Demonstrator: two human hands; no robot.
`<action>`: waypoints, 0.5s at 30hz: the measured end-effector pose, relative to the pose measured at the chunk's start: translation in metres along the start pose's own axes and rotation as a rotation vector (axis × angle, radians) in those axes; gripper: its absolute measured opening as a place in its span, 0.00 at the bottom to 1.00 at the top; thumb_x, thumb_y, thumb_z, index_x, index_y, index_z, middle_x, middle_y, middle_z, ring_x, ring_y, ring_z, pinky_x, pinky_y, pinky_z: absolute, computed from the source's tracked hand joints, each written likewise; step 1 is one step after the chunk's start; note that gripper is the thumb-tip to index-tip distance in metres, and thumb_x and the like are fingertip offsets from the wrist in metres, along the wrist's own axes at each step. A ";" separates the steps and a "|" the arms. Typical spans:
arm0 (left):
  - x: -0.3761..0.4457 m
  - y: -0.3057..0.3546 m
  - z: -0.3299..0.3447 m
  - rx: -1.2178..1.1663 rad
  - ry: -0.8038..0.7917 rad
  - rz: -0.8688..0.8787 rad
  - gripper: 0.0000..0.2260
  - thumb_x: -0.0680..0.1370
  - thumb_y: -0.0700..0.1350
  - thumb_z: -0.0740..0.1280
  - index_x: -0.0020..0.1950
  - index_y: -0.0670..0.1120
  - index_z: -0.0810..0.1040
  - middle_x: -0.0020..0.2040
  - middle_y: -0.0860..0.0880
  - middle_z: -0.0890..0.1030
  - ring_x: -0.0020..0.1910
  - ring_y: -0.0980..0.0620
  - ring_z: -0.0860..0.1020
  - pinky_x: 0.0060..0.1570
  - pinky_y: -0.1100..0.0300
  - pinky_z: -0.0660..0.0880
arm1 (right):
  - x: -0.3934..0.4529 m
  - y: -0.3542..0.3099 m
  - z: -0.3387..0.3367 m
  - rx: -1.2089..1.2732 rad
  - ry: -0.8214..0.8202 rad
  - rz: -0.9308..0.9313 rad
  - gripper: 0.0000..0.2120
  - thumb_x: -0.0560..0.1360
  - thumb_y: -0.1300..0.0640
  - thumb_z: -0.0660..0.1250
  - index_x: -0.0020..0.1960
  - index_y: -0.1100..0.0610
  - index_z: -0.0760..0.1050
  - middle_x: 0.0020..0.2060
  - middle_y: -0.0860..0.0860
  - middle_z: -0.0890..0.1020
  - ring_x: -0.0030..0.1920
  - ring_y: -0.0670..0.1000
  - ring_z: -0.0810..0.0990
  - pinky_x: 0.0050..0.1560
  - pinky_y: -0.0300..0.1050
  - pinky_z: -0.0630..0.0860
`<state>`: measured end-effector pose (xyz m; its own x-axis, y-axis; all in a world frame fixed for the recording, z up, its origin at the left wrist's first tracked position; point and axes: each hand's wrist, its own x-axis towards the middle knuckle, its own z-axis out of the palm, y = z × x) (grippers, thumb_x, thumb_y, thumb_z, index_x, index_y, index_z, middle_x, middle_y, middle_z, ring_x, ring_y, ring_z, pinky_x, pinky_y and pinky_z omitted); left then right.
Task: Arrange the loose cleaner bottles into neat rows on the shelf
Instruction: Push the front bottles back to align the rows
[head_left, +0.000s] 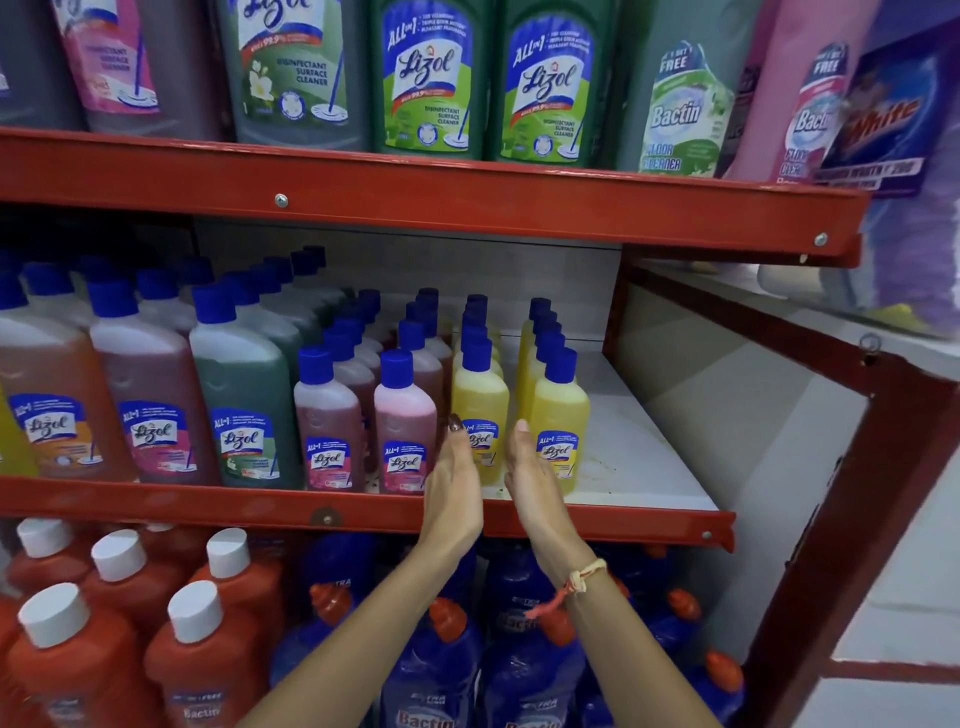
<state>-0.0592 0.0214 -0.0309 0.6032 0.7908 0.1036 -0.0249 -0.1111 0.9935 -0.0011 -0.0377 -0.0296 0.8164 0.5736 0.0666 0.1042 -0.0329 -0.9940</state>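
On the middle shelf (639, 452) small blue-capped Lizol bottles stand in rows running front to back. Two rows are pink (405, 421) and two are yellow. My left hand (454, 483) lies flat against the left side of the front yellow bottle (480, 402) of the left yellow row. My right hand (535, 488) is flat too, in the gap between that bottle and the front yellow bottle (561, 410) of the right row. Both hands have straight fingers and close around nothing.
Larger Lizol bottles (244, 395) fill the shelf's left part. To the right of the yellow rows lies bare white shelf up to the red side frame (883, 467). Big bottles stand on the upper shelf (415, 192); orange and blue Bactin bottles (208, 654) stand below.
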 end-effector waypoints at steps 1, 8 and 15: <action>0.003 0.000 0.000 0.012 0.016 -0.006 0.35 0.71 0.69 0.42 0.68 0.52 0.70 0.68 0.48 0.75 0.68 0.49 0.71 0.71 0.46 0.63 | 0.002 0.001 0.000 -0.012 -0.005 0.004 0.25 0.79 0.36 0.48 0.38 0.42 0.79 0.43 0.40 0.84 0.49 0.41 0.80 0.57 0.44 0.73; -0.001 0.003 -0.007 -0.048 0.018 -0.036 0.21 0.78 0.57 0.47 0.36 0.57 0.76 0.42 0.55 0.81 0.49 0.54 0.78 0.55 0.54 0.72 | 0.013 0.012 -0.006 0.059 0.019 0.016 0.25 0.77 0.35 0.50 0.34 0.38 0.82 0.35 0.39 0.83 0.47 0.43 0.81 0.63 0.50 0.74; -0.010 -0.011 -0.020 -0.082 -0.026 0.004 0.19 0.77 0.60 0.46 0.45 0.60 0.76 0.47 0.59 0.76 0.53 0.56 0.73 0.59 0.57 0.64 | -0.011 0.009 -0.010 0.056 -0.001 0.012 0.24 0.77 0.34 0.51 0.29 0.30 0.79 0.29 0.33 0.82 0.46 0.44 0.79 0.64 0.48 0.72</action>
<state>-0.0804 0.0266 -0.0421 0.6231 0.7747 0.1073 -0.0921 -0.0636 0.9937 -0.0034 -0.0521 -0.0386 0.8171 0.5739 0.0545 0.0624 0.0059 -0.9980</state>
